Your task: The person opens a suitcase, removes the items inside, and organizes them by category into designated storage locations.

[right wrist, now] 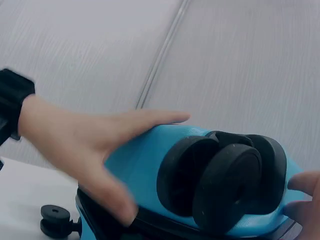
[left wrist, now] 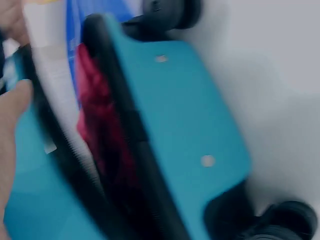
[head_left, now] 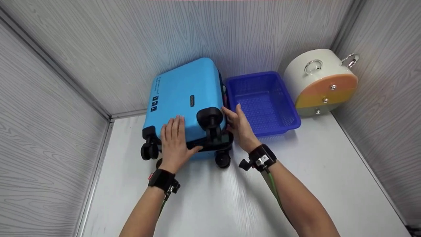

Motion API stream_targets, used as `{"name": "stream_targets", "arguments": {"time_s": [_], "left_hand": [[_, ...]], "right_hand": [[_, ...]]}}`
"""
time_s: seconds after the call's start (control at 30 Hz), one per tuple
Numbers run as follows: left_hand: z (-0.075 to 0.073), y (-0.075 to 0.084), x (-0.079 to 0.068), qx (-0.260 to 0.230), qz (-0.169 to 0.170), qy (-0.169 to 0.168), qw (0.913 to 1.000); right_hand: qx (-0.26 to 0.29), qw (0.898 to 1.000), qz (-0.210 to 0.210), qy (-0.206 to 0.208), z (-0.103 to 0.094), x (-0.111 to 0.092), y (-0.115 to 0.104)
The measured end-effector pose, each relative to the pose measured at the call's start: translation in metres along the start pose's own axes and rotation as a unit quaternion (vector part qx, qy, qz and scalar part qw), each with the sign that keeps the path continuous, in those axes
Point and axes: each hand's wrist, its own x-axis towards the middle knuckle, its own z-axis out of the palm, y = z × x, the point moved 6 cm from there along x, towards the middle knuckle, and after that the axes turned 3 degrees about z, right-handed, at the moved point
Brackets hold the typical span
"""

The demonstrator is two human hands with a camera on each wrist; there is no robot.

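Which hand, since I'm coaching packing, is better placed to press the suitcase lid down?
Probably the left hand: it rests on top of the lid, while the right hand is at its side, near a wheel.

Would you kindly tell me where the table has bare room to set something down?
Bare table lies between right forearm and right wall, and between the forearms, before the suitcase. The back is crowded: suitcase, blue basket and round case sit side by side.

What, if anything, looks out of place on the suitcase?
Red cloth shows in the gap between the halves of the blue suitcase, clearest in the left wrist view. It looks odd because it lies against the black edge and might get pinched. No spill or damage stands out.
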Motion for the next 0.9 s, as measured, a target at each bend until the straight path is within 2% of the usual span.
{"name": "stream_targets", "arguments": {"time_s": [0.07,0.13,0.23,0.3,0.37,0.4,0.43,0.47,0.5,0.53,0.57,0.6,0.63,0.67,0.7,0.73,0.77,0.83,0.9], "left_hand": [[0.0,0.0,-0.005,0.03,0.013,0.043,0.9986],[-0.002,-0.003,-0.009,0.043,0.011,0.08,0.9958],[-0.008,-0.011,-0.01,0.035,-0.014,0.121,0.9919],[-0.014,-0.018,-0.011,0.021,-0.035,0.133,0.9902],[-0.02,-0.025,-0.012,0.002,-0.052,0.141,0.9886],[-0.023,-0.029,-0.012,-0.008,-0.059,0.143,0.9878],[-0.025,-0.033,-0.013,-0.018,-0.066,0.146,0.9869],[-0.028,-0.036,-0.014,-0.027,-0.071,0.149,0.9859],[-0.031,-0.04,-0.015,-0.036,-0.076,0.154,0.9845],[-0.034,-0.045,-0.016,-0.048,-0.085,0.157,0.9828],[-0.037,-0.05,-0.017,-0.061,-0.095,0.16,0.9807],[-0.04,-0.055,-0.019,-0.077,-0.107,0.161,0.9781],[-0.043,-0.06,-0.02,-0.094,-0.12,0.163,0.9748],[-0.045,-0.066,-0.021,-0.113,-0.134,0.165,0.9706],[-0.048,-0.072,-0.023,-0.135,-0.153,0.164,0.965],[-0.05,-0.078,-0.025,-0.153,-0.172,0.162,0.9596],[-0.053,-0.084,-0.026,-0.166,-0.19,0.158,0.9548],[-0.058,-0.096,-0.029,-0.2,-0.221,0.156,0.9416],[-0.062,-0.107,-0.031,-0.234,-0.253,0.154,0.926]], "right_hand": [[0.012,1.0,-0.022,-0.014,0.005,-0.002,-0.008],[0.03,0.998,-0.046,-0.03,0.011,-0.003,-0.016],[0.05,0.994,-0.081,-0.06,0.022,-0.006,-0.026],[0.035,0.991,-0.101,-0.076,0.03,-0.006,-0.028],[-0.037,0.991,-0.105,-0.071,0.034,-0.006,-0.022],[-0.097,0.987,-0.106,-0.065,0.034,-0.006,-0.016],[-0.172,0.978,-0.105,-0.056,0.033,-0.006,-0.008],[-0.259,0.959,-0.104,-0.049,0.031,-0.007,0.002],[-0.351,0.929,-0.105,-0.046,0.028,-0.008,0.014],[-0.439,0.89,-0.111,-0.048,0.026,-0.01,0.026],[-0.514,0.847,-0.123,-0.053,0.023,-0.012,0.038],[-0.579,0.801,-0.138,-0.055,0.019,-0.015,0.05],[-0.627,0.761,-0.155,-0.058,0.016,-0.017,0.061],[-0.66,0.728,-0.174,-0.058,0.012,-0.019,0.07],[-0.681,0.705,-0.192,-0.055,0.009,-0.021,0.077],[-0.693,0.688,-0.21,-0.047,0.005,-0.022,0.083],[-0.699,0.677,-0.225,-0.039,0.002,-0.022,0.087],[-0.696,0.67,-0.257,-0.022,-0.002,-0.021,0.091],[-0.687,0.669,-0.282,-0.011,-0.004,-0.021,0.092]]}}
